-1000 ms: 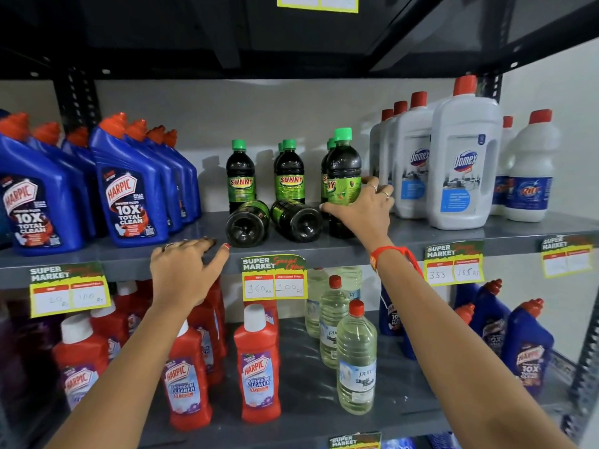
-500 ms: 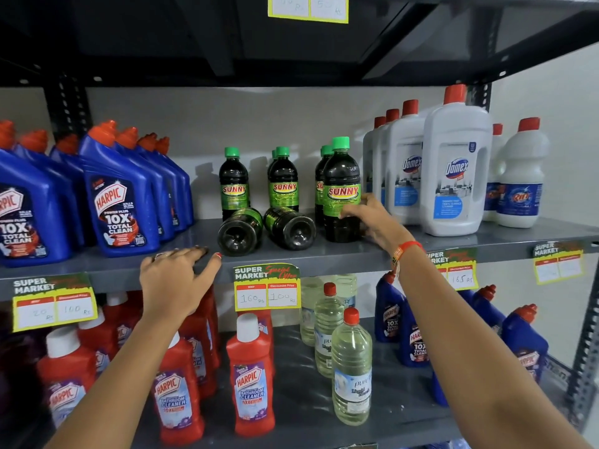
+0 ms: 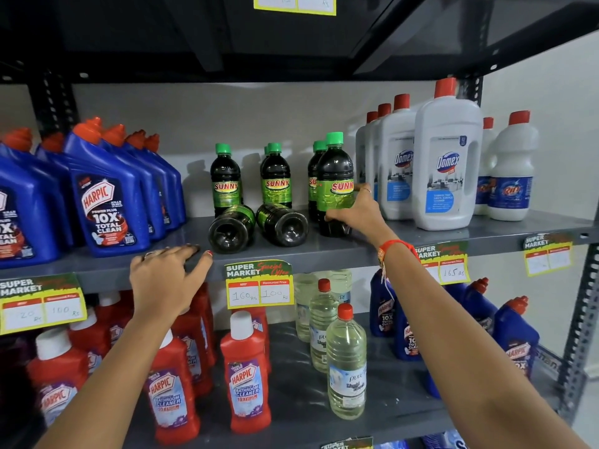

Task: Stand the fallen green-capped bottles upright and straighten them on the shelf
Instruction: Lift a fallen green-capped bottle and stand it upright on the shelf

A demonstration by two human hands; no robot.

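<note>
Dark Sunny bottles with green caps stand on the grey middle shelf. Two fallen bottles lie side by side with their bases toward me, one on the left and one on the right. Behind them upright bottles stand at the left and centre. My right hand grips the lower right side of the front upright bottle, which stands on the shelf with another close behind it. My left hand rests flat on the shelf's front edge, fingers spread, holding nothing.
Blue Harpic bottles fill the shelf's left, white Domex bottles crowd the right, close to the held bottle. Price tags hang on the shelf lip. Below stand red Harpic bottles and clear bottles. A dark shelf hangs overhead.
My right hand turned the front upright bottle so its label faces more forward, then slid from its front to its lower right side. The left hand stayed on the shelf edge.
</note>
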